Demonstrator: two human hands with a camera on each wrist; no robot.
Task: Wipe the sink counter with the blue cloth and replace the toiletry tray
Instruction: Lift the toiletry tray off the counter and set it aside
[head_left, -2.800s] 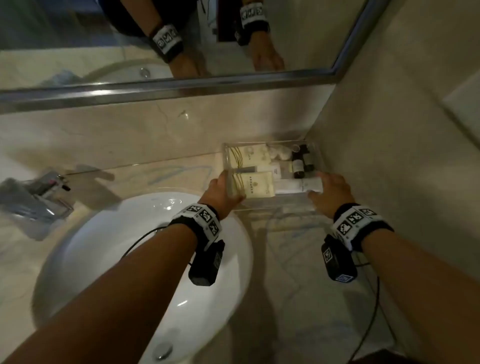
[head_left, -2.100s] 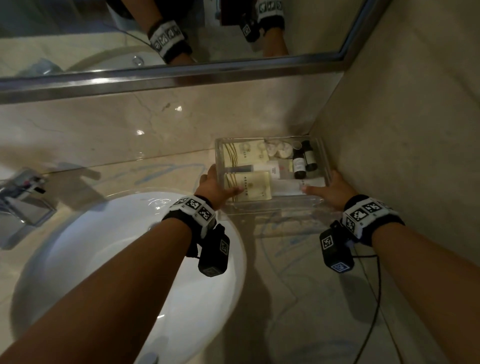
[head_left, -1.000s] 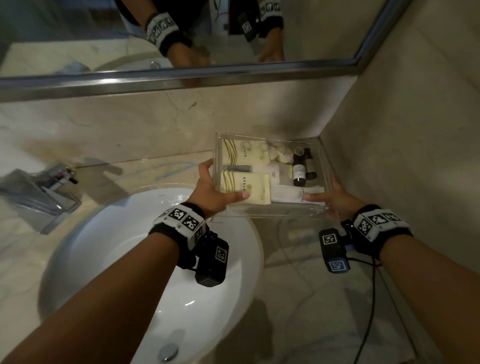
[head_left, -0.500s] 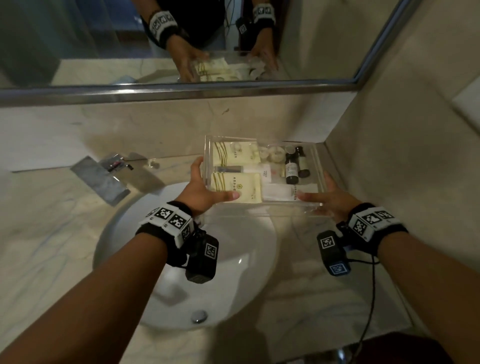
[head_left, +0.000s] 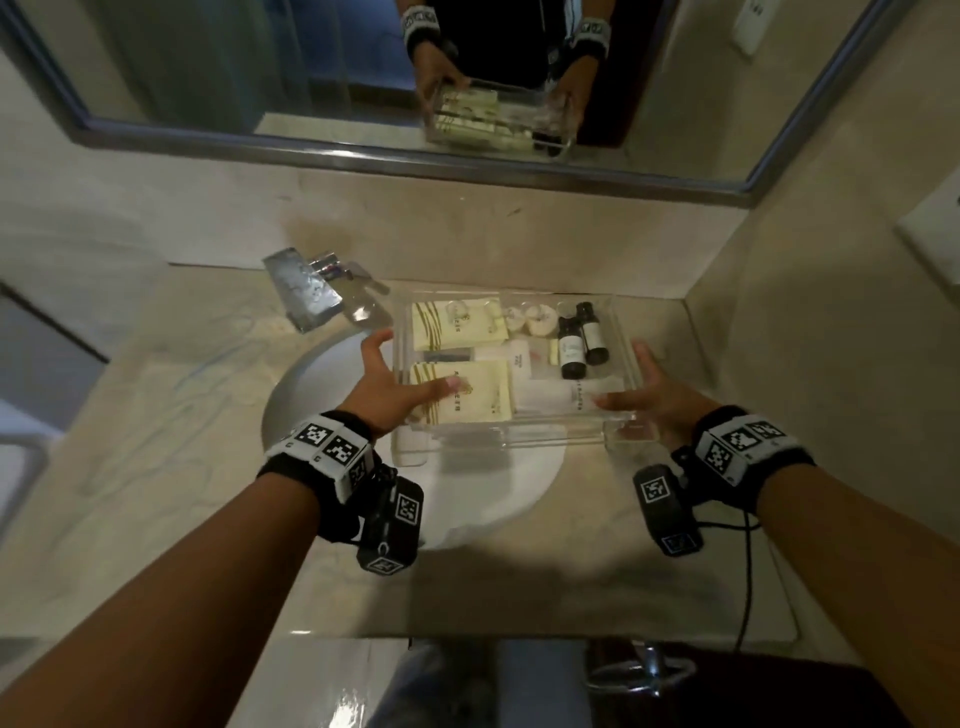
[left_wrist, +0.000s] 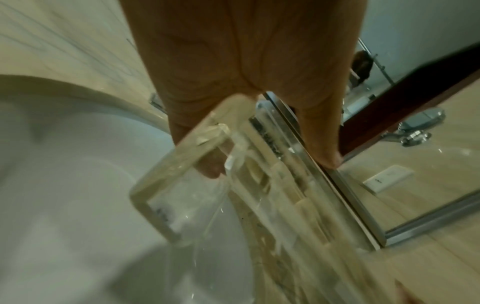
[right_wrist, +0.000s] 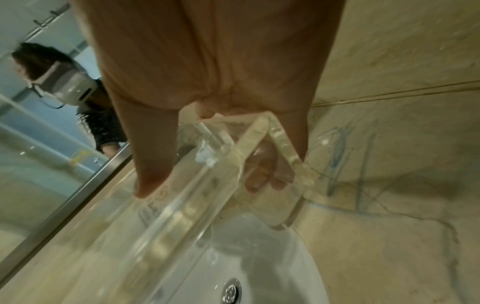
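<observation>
— Changed anything over the last few seconds?

— Yes. Cleared the back right corner of the sink counter (head_left: 156, 467). Lifted the toiletry tray (head_left: 509, 436) out of that corner, brought it leftward and nearer, and held it in the air, partly over the basin (head_left: 498, 483) and not far from the tap (head_left: 306, 291).

— Meant what for the job?

— Read it as making room for the wipe: opened up the corner, hadn't started wiping, hadn't yet put the tray back. Saw no blue cloth in any view.

— And the tray, against the grip?

— Carried between the two hands, roughly level. Gripped at its left end by the left hand (head_left: 387, 395), thumb up along the end wall, fingers tucked under the base and visible through the clear floor. Gripped the same way at its right end by the right hand (head_left: 654, 400), thumb along the wall, fingers underneath. Closed on the tray at both ends, with nothing else held.

— Contents?

— Looked settled inside: cream sachets (head_left: 457, 325) on the left half, two small dark bottles (head_left: 582, 338) at the back right. Couldn't tell whether standing or lying.
</observation>
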